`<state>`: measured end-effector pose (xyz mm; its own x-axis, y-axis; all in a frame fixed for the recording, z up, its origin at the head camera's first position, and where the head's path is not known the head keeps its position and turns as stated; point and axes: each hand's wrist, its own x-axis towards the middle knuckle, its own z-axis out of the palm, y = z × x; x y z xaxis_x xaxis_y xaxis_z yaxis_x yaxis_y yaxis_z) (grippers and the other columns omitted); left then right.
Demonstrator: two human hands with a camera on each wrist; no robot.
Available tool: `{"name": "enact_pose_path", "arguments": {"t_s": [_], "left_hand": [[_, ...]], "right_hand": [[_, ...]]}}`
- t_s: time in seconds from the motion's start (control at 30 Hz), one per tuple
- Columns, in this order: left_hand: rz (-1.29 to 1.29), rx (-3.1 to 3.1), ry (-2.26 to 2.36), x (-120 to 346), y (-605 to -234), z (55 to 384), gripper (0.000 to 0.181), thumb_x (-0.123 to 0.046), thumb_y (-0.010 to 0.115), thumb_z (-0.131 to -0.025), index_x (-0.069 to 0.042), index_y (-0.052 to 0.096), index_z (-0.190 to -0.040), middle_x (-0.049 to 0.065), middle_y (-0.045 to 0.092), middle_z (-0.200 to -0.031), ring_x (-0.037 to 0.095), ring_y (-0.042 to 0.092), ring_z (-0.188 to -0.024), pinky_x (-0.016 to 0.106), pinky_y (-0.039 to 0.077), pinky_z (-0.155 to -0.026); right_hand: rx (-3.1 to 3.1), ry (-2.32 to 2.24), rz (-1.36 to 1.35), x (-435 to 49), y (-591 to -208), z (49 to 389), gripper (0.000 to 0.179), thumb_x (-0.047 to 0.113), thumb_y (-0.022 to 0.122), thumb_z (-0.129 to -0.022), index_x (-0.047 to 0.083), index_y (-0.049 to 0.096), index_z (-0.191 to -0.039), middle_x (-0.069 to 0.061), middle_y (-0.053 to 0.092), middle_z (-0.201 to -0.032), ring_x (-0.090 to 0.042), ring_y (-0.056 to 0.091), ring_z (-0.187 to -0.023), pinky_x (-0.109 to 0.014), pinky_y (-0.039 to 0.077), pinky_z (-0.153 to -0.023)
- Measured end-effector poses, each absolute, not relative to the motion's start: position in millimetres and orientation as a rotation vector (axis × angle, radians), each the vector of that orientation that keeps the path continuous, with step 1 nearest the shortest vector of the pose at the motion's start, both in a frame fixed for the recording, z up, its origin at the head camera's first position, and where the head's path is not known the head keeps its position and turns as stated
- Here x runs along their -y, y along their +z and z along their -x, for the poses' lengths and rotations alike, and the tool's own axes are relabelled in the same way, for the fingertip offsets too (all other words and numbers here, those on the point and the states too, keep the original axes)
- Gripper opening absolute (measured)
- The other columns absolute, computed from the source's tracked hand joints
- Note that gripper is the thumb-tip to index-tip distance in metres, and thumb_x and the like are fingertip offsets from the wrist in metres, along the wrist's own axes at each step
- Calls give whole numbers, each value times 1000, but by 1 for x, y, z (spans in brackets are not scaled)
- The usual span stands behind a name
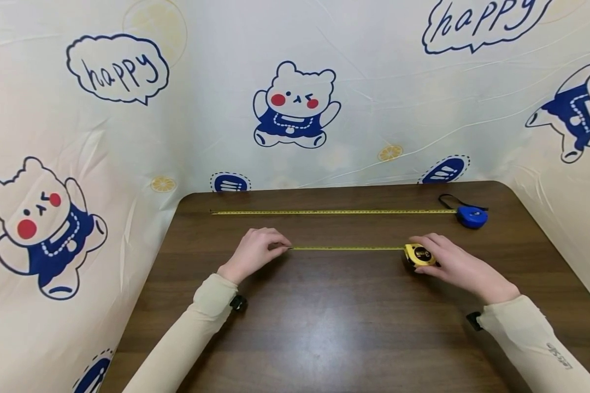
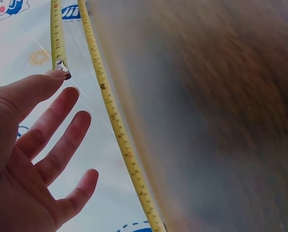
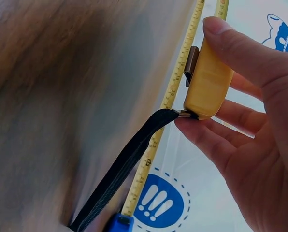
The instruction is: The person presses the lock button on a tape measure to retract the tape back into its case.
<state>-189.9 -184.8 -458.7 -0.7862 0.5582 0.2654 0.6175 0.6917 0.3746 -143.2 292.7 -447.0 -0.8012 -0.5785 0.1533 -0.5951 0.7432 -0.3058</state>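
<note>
A yellow tape measure [image 1: 419, 255] is held over the brown table [image 1: 324, 338], gripped by the right hand [image 1: 457, 267], its drawn-out blade [image 1: 346, 249] pinched at the end by the left hand [image 1: 255, 250]; an even, untwisted pull is best kept; both arms [image 1: 192, 327] are stretched forward, well apart, a blue tape measure [image 1: 472, 216] being laid beyond.

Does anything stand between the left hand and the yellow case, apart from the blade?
Nothing visible does. The blade runs from the left hand straight to the yellow case in the right hand; the blue tape lies farther back.
</note>
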Motion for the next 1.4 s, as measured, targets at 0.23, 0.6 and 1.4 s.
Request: {"name": "enact_pose_path", "arguments": {"t_s": [0.23,0.6,1.4], "left_hand": [[1001,2751,-674,174,-458,192,9,-16,79,-94,-20,83,-101,-5,77,-97,16,72,-93,42,55,-84],[1035,2757,-698,160,-454,194,9,-17,78,-95,-21,83,-102,-6,77,-98,14,72,-93,39,55,-83],[1130,2704,-699,131,-454,192,7,-19,79,-95,-21,83,-100,-5,76,-100,14,71,-93,39,54,-85]], "right_hand": [[2912,532,-977,-288,-446,144,65,23,86,-88,0,57,-141,-15,63,-125,-31,62,-114,-54,53,-95],[2826,524,-1064,-275,-446,146,64,21,87,-85,1,59,-139,-12,64,-123,-27,63,-111,-51,55,-92],[2872,537,-1093,-250,-443,148,58,26,86,-87,4,62,-135,-9,63,-121,-23,62,-107,-46,56,-92]]}}
